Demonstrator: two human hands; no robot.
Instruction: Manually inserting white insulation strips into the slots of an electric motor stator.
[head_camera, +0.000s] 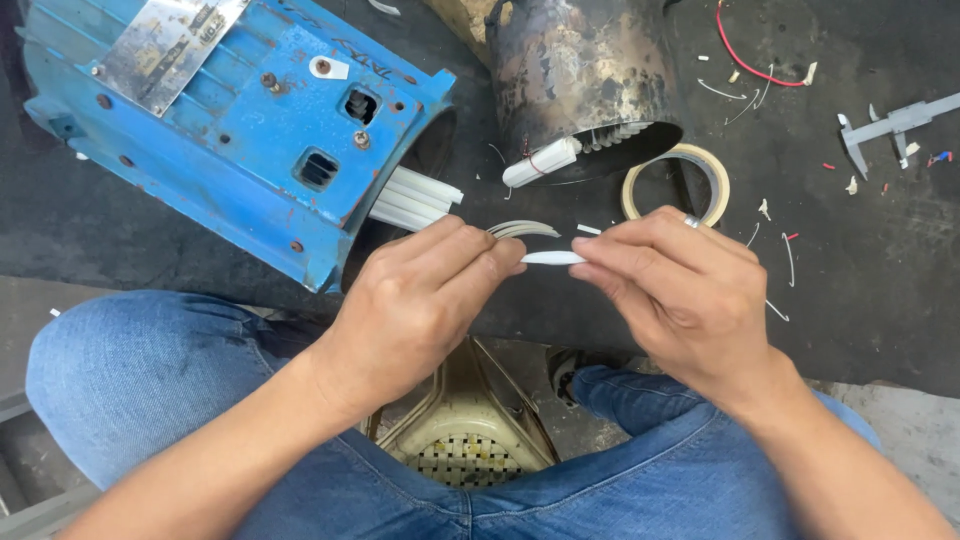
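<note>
A thin white strip (552, 258) is pinched between the left hand (425, 300) and the right hand (680, 290), both clamped on its ends, above the tabletop (860, 290) edge. It could be creased or dropped into the lap if the grip is twisted or eased (a judgement only). Counted: one blue motor housing (230, 120), one tape roll (676, 184), one caliper (895, 125), roughly four white strips (415, 200) at the housing mouth

Count: 1 blue motor housing (230, 120), 1 scorched metal cylinder (580, 70), 1 tape roll (677, 183), 1 caliper (895, 125), 1 red wire (745, 55), 2 hands (425, 300) (680, 290), 1 white strip (552, 258) between them, 1 bundle of white strips (540, 162).
</note>
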